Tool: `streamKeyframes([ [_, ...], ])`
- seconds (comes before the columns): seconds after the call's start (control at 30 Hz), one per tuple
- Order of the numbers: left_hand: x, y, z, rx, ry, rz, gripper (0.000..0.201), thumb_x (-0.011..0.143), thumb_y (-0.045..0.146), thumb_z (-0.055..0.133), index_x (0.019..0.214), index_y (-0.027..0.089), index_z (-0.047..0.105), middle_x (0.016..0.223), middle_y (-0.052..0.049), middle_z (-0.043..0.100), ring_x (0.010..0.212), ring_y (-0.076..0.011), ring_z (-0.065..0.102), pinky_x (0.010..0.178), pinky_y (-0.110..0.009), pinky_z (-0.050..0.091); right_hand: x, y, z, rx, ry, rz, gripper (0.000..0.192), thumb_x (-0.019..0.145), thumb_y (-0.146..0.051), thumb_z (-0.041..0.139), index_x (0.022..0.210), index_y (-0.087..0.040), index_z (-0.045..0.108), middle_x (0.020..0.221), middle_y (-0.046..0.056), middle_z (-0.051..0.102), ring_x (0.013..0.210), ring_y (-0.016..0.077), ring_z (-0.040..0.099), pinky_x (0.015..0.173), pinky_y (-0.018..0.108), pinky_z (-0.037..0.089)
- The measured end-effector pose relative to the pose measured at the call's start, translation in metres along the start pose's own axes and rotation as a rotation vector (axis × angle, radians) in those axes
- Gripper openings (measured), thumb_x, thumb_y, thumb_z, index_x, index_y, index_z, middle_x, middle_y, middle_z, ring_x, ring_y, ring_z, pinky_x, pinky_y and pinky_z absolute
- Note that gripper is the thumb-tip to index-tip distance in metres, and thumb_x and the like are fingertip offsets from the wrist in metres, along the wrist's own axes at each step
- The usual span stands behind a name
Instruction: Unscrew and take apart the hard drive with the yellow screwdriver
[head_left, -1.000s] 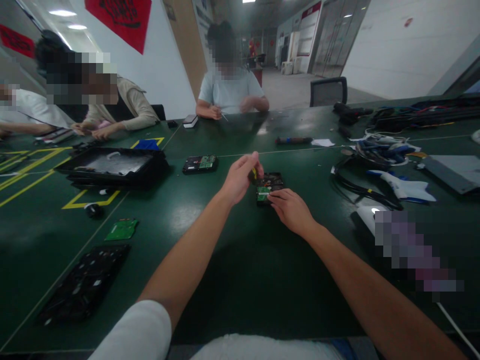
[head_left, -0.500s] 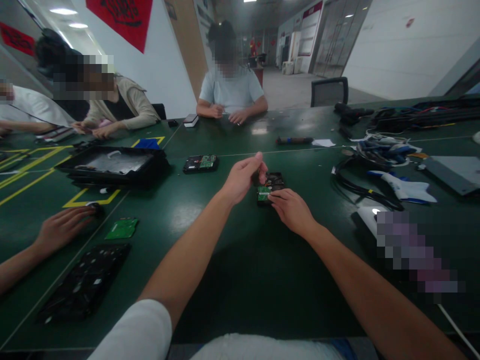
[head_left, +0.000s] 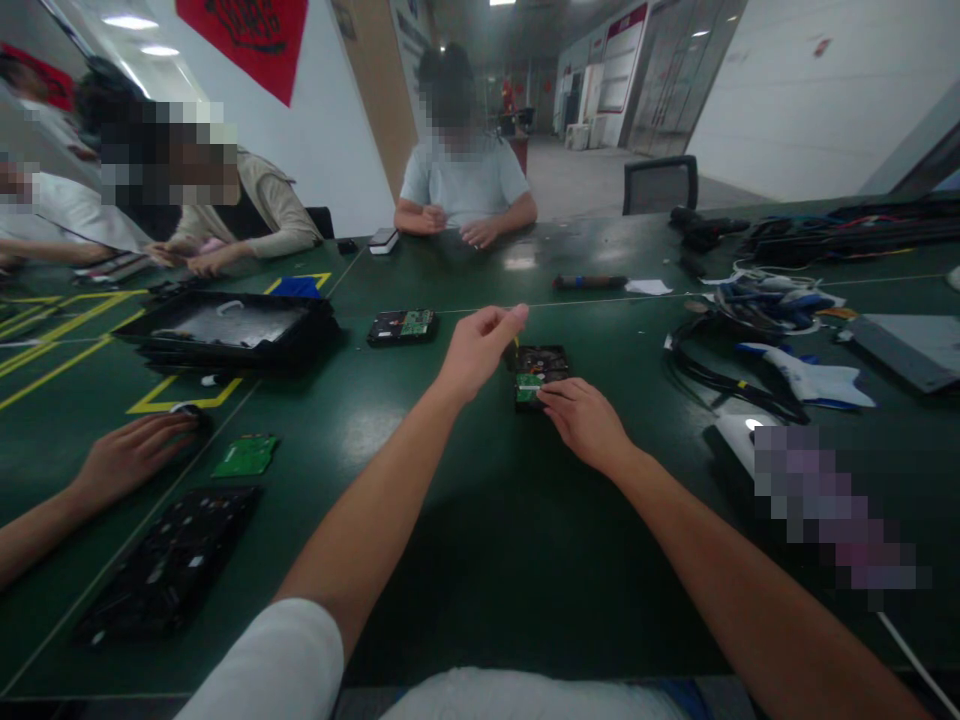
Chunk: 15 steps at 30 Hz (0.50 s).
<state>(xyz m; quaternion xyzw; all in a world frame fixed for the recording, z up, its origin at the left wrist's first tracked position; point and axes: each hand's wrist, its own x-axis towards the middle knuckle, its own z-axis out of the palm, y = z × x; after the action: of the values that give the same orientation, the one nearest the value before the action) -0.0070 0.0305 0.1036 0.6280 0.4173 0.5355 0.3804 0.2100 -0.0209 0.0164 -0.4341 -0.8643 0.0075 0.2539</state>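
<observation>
A black hard drive (head_left: 543, 362) with a green circuit board (head_left: 529, 387) on its near part lies on the green table between my hands. My right hand (head_left: 589, 420) has its fingers closed on the drive's near right edge. Just up and left of the drive, my left hand (head_left: 480, 352) is raised with thumb and fingertips pinched together. A thin yellowish sliver shows under those fingertips, too small to name. Left of my left hand lies another hard drive (head_left: 401, 326), its green board facing up.
At left are a black tray (head_left: 315, 325), a loose green circuit board (head_left: 244, 455), a black perforated panel (head_left: 169, 565) and a co-worker's hand (head_left: 139, 450). Cables (head_left: 772, 300), a white-and-blue glove (head_left: 814, 378) and a grey metal box (head_left: 911, 350) lie right. A person (head_left: 465, 185) sits opposite.
My left hand has pulled back a little to the left from the hard drive, uncovering more of its far part. My right hand stays where it was on the drive.
</observation>
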Motion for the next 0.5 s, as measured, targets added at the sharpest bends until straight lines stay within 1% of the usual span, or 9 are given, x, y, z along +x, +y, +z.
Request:
streamKeyframes([
  [0.13, -0.002, 0.004, -0.001, 0.074, 0.022, 0.019, 0.056, 0.092, 0.073, 0.072, 0.077, 0.019, 0.074, 0.072, -0.001, 0.063, 0.061, -0.0114, 0.05, 0.052, -0.026, 0.037, 0.0, 0.0, 0.0, -0.001, 0.002, -0.003, 0.032, 0.105, -0.012, 0.062, 0.129, -0.017, 0.081, 0.132, 0.015, 0.078, 0.117, 0.0334, 0.068, 0.103, 0.056, 0.058],
  [0.23, -0.003, 0.007, -0.001, 0.059, -0.002, -0.006, 0.056, 0.093, 0.073, 0.071, 0.079, 0.018, 0.075, 0.075, -0.002, 0.067, 0.058, -0.0106, 0.051, 0.046, -0.025, 0.035, 0.0, -0.001, -0.002, -0.003, 0.001, -0.002, 0.031, 0.104, -0.012, 0.063, 0.129, -0.016, 0.081, 0.132, 0.015, 0.078, 0.117, 0.0334, 0.068, 0.102, 0.055, 0.059],
  [0.4, -0.005, 0.012, 0.001, 0.009, -0.053, -0.052, 0.055, 0.092, 0.072, 0.071, 0.083, 0.018, 0.074, 0.082, -0.005, 0.073, 0.059, -0.0107, 0.057, 0.044, -0.023, 0.041, -0.001, -0.001, -0.002, -0.005, 0.002, -0.002, 0.031, 0.104, -0.012, 0.063, 0.129, -0.017, 0.08, 0.133, 0.015, 0.077, 0.118, 0.0328, 0.067, 0.101, 0.053, 0.059],
  [0.5, -0.006, 0.013, 0.002, -0.014, -0.064, -0.059, 0.053, 0.093, 0.071, 0.072, 0.084, 0.018, 0.072, 0.083, -0.006, 0.075, 0.057, -0.0101, 0.057, 0.043, -0.022, 0.042, -0.001, 0.001, 0.0, -0.008, 0.007, -0.014, 0.03, 0.104, -0.012, 0.064, 0.129, -0.016, 0.08, 0.132, 0.014, 0.077, 0.118, 0.033, 0.067, 0.102, 0.053, 0.058],
])
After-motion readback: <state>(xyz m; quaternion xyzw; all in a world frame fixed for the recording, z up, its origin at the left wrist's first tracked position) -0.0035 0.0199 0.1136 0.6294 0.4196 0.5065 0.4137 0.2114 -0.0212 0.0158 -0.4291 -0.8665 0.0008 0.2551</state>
